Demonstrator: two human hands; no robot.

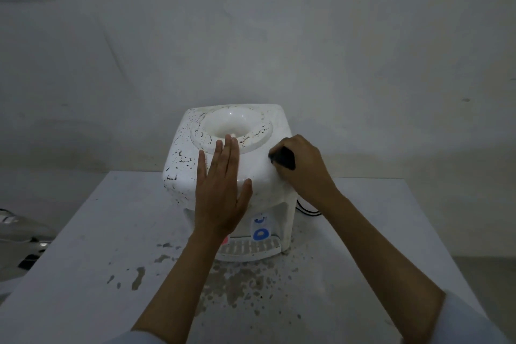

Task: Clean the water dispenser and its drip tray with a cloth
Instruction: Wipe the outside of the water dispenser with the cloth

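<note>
Two bare hands of yours are on one white water dispenser, which stands at the far middle of the pale bench, close to the grey wall. Your bench top is blotched with dark wet-looking patches and specks in front of the machine. Dark spots also pepper the dispenser's left side and the rim of the round bottle well on its top.

Your left hand lies flat on the front of the top, fingers straight and together, their tips reaching the edge of the well, the thumb spread to the right; that grip is released and merely presses. Your right hand sits at the top right corner of the dispenser, fingers curled, grasping a dark cloth that touches the white casing there.

Below your left wrist, the slotted drip tray juts from the dispenser's base and rests on the bench. Just above it you see a blue tap; a bit of red shows beside your wrist. At the right side of the machine a black cable runs behind your right forearm.
</note>
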